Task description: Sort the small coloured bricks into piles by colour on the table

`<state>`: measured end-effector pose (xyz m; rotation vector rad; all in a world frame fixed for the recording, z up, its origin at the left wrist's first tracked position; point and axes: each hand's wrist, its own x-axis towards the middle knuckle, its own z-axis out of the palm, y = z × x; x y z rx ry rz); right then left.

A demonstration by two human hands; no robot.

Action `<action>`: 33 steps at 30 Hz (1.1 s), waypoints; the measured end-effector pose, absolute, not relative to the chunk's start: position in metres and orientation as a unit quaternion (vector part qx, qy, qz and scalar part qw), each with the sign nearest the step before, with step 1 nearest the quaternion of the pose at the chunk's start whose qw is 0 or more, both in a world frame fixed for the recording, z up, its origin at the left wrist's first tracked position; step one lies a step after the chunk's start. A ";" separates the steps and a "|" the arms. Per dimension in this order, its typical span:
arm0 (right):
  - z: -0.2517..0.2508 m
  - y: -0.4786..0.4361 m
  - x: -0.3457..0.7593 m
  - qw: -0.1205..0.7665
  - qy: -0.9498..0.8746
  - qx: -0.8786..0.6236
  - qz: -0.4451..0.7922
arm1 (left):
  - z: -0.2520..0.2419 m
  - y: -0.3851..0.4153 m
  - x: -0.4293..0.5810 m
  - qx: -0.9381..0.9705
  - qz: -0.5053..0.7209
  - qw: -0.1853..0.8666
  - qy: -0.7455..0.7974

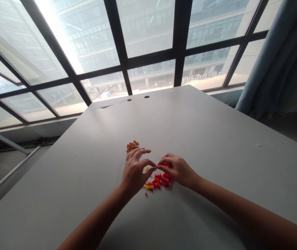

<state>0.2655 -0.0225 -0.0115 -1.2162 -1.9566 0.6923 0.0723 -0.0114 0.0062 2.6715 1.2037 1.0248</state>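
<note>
My left hand (135, 172) and my right hand (176, 170) hover low over a white tabletop (216, 139), their fingertips almost meeting at the centre. Anything pinched between them is too small to make out. Below the fingertips lies a loose heap of small red plastic bricks (160, 181), partly hidden by my right hand. Yellow bricks (149, 186) sit at the heap's left end, and a tiny yellow piece (146, 168) lies near my left thumb. Just beyond my left hand is a small pile of orange-brown bricks (132, 146).
Two round grommet holes (137, 98) mark the table's far end, in front of a large gridded window (148, 45). A blue-grey curtain (273, 59) hangs at the right. Beyond the table's left edge, a metal rail (10, 173) runs above a grey floor.
</note>
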 end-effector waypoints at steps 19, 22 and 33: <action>-0.027 -0.013 0.277 0.353 -0.772 -0.494 0.191 | 0.001 0.043 0.028 0.792 0.285 -0.092 0.533; -0.031 -0.010 0.282 0.352 -0.784 -0.499 0.113 | -0.001 0.033 0.031 0.818 0.284 -0.050 0.497; -0.036 -0.009 0.286 0.337 -0.804 -0.487 0.057 | 0.003 0.001 0.069 0.918 0.149 0.080 0.358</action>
